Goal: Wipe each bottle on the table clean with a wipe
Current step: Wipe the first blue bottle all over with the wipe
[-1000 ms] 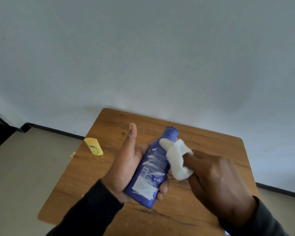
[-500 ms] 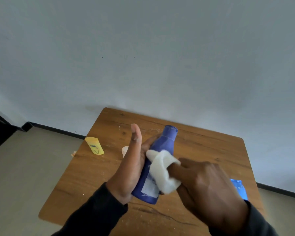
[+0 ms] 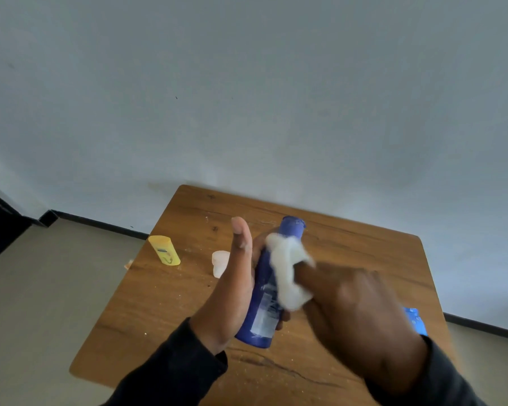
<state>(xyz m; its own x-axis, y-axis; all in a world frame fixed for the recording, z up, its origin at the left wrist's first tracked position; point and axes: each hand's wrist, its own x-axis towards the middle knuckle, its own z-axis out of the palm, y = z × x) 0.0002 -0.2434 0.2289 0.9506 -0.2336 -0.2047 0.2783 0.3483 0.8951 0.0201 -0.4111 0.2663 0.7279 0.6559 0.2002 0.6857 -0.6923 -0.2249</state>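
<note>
While it is held above the wooden bench, these lines give its state and surroundings.

Blue bottle point(image 3: 266, 291): tilted, cap end pointing up and away toward the wall, base nearest the camera; a pale label shows on its lower body; it hangs over the middle of the bench, not touching it.

Cap point(image 3: 293, 225): blue, at the far top of the bottle, uncovered.

White wipe point(image 3: 288, 271): bunched, pressed against the bottle's upper right side just below the cap.

Left hand point(image 3: 232, 291): cradles the bottle from the left and beneath; thumb straight and pointing up beside the bottle; fingers point(image 3: 280, 322) curled round the far side, clamped on the bottle.

Right hand point(image 3: 361, 317): blurred; its fingers closed together on the wipe, which wraps over their tips.

Sleeves: dark, on both forearms at the lower edge.

Bench point(image 3: 165, 306): brown wood grain, speckled with pale crumbs, a dark crack along the near part.

Yellow bottle point(image 3: 164, 249): at the left edge of the bench, well apart from the hands.

Small pale object point(image 3: 220, 262): on the bench just left of the left hand, partly hidden; what it is cannot be told.

Blue packet point(image 3: 415, 320): at the right side of the bench, mostly hidden behind the right hand.
</note>
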